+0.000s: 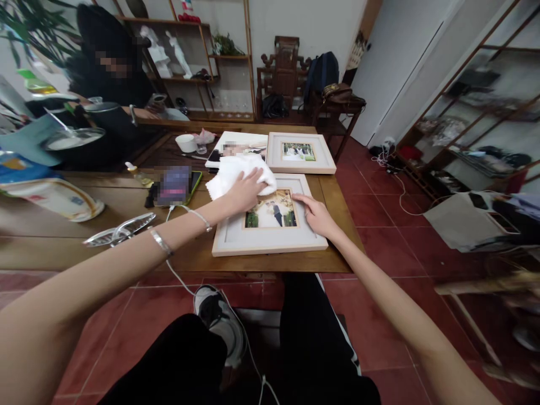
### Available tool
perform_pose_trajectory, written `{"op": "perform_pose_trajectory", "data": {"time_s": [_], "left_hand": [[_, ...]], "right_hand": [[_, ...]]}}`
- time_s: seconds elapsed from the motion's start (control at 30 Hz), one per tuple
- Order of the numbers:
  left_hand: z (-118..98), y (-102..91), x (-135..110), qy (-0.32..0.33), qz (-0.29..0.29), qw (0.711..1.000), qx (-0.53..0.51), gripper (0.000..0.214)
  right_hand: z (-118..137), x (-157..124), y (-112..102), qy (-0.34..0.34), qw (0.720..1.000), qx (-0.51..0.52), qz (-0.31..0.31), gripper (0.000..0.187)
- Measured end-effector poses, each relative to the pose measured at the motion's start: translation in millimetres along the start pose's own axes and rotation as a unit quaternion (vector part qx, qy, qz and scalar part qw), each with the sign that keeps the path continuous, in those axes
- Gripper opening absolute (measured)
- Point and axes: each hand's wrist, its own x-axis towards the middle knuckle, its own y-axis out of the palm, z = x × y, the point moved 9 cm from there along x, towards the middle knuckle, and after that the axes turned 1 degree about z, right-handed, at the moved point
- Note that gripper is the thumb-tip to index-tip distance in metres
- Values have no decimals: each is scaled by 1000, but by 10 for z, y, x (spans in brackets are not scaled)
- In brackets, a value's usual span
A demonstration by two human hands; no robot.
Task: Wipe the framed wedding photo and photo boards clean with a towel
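Note:
A picture frame [270,242] with pale wood edges lies flat near the table's front edge, a couple photo [276,211] set in its middle. My left hand [247,188] presses a bunched white cloth [228,171] onto the frame's upper left part, its fingers over the cloth. At the photo's right side, my right hand [316,216] rests on the frame with the index finger stretched out and the other fingers bent. It holds nothing that I can see. The cloth hides the frame's upper left corner.
Behind lie a second frame [301,163] and a white photo panel [253,143]. To the left are a phone [175,185] with a cable, a dropper bottle [139,175], a silver object [122,230] and a white cup [185,143]. A person [109,67] sits across the table.

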Motion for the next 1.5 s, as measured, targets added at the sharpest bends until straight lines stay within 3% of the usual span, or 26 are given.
{"op": "perform_pose_trajectory", "data": {"time_s": [0.17, 0.23, 0.33, 0.47, 0.7, 0.8, 0.93, 1.13, 1.27, 1.37, 1.5], "left_hand": [[-505, -215, 343, 135, -17, 981, -140, 48], [-630, -249, 467, 139, 1, 978, -157, 43], [-629, -246, 559, 110, 20, 984, -136, 38], [-384, -186, 446, 62, 41, 993, -94, 34], [333, -144, -5, -44, 98, 994, 18, 33], [488, -163, -194, -82, 109, 988, 75, 35], [249, -201, -353, -71, 92, 989, 96, 36], [-543, -242, -831, 4, 153, 985, 83, 32], [-923, -295, -1174, 31, 136, 989, 59, 30], [-885, -225, -1145, 18, 109, 993, 41, 37], [-443, -34, -741, -4, 101, 995, 26, 49]], "right_hand": [[47, 4, -14, -24, 1000, 1, -3, 63], [56, 6, -16, -30, 1000, -2, -4, 64], [42, 4, -10, -30, 1000, -5, -4, 63], [-2, -3, 4, -19, 1000, 1, -6, 59], [-23, -10, 11, -2, 1000, -4, -7, 57], [-8, -10, 5, -2, 1000, -8, -8, 56], [-6, -9, -4, 1, 1000, -12, -13, 56], [-3, -1, 2, 8, 1000, -15, -13, 58], [-3, 0, 4, 10, 1000, -13, -13, 58], [-4, -4, -2, 11, 1000, -14, -15, 58], [-6, -11, -3, 11, 1000, -7, -11, 57]]}}
